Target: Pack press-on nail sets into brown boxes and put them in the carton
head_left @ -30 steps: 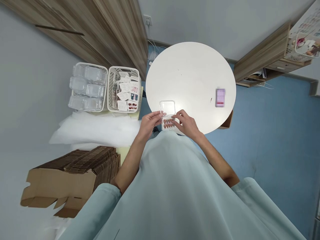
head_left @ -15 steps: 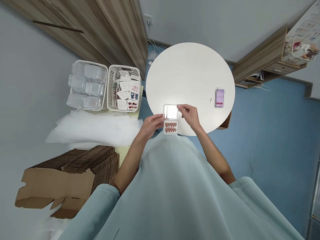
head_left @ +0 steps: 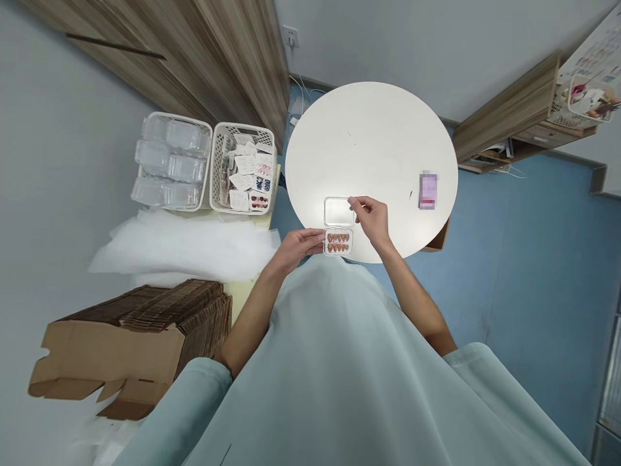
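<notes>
A small clear plastic case point(head_left: 338, 211) stands hinged open at the near edge of the white round table. In its lower half lie several reddish-orange press-on nails point(head_left: 338, 243) in two rows. My left hand point(head_left: 299, 249) grips the left edge of that lower half between thumb and fingers. With fingertips pinched at the right rim of the raised lid, my right hand point(head_left: 371, 219) holds the case from the other side.
The white round table point(head_left: 373, 129) carries a blurred purple phone-like item point(head_left: 427, 191). To the left are a basket of clear plastic boxes point(head_left: 169, 162), a basket of carded nail sets point(head_left: 242, 169), white soft sheets point(head_left: 184, 246) and flattened cardboard boxes point(head_left: 111, 353).
The case has shifted slightly right and away from me, and both hands have moved with it. Glare on the lid has faded. The lid remains open.
</notes>
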### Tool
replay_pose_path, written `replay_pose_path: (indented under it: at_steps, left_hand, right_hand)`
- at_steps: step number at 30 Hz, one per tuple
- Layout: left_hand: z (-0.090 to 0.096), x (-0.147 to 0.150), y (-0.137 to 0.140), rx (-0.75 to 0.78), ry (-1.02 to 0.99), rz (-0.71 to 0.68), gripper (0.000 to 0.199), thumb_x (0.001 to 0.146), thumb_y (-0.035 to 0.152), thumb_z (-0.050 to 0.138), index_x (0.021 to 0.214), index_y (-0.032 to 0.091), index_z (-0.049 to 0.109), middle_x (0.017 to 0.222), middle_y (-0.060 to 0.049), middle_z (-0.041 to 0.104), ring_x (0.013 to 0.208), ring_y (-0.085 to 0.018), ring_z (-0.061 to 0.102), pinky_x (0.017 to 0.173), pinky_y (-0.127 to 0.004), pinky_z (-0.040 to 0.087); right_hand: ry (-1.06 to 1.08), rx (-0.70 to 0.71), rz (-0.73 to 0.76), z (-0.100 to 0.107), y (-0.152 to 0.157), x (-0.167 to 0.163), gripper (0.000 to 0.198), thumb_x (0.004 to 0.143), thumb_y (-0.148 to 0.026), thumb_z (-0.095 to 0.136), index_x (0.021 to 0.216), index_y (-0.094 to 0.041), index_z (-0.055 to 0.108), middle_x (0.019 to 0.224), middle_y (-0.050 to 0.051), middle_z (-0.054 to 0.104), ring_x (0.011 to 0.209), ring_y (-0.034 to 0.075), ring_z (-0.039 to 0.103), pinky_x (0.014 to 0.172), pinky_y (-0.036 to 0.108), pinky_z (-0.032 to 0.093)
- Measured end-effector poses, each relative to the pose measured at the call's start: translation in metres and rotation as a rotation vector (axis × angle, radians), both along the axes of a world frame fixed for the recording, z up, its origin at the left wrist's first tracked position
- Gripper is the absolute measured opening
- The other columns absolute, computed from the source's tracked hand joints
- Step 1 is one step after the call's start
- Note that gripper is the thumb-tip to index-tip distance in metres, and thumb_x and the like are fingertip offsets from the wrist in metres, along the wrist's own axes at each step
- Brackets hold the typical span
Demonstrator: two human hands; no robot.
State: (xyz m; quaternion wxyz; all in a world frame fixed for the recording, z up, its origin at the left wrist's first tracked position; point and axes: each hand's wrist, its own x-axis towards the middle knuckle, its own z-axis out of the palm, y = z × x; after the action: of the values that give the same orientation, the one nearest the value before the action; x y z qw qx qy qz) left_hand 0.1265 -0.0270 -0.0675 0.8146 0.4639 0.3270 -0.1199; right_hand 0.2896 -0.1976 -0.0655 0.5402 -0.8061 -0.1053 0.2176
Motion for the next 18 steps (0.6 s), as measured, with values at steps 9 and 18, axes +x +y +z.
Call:
replay_pose_path:
  at_steps: [9, 18]
  left_hand:
    - [0.002, 0.002, 0.002, 0.007, -0.022, 0.069, 0.059, 0.069, 0.056, 0.1, 0.109, 0.015, 0.085, 0.109, -0.015, 0.084, 0.098, -0.029, 0.08, 0.095, -0.047, 0.064]
    - [0.009, 0.009, 0.006, -0.019, -0.053, 0.059, 0.061, 0.073, 0.06, 0.097, 0.114, 0.017, 0.083, 0.114, -0.013, 0.083, 0.099, -0.027, 0.08, 0.093, -0.041, 0.066]
  right_hand:
    - [-0.076, 0.122, 0.153, 0.041, -0.022, -0.012, 0.041, 0.094, -0.069, 0.075, 0.104, -0.03, 0.085, 0.102, 0.005, 0.073, 0.089, 0.02, 0.067, 0.069, 0.033, 0.056]
    - [-0.113, 0.16, 0.345, 0.03, -0.054, -0.039, 0.032, 0.098, -0.058, 0.079, 0.116, -0.031, 0.084, 0.104, 0.005, 0.072, 0.093, 0.02, 0.068, 0.073, 0.033, 0.059]
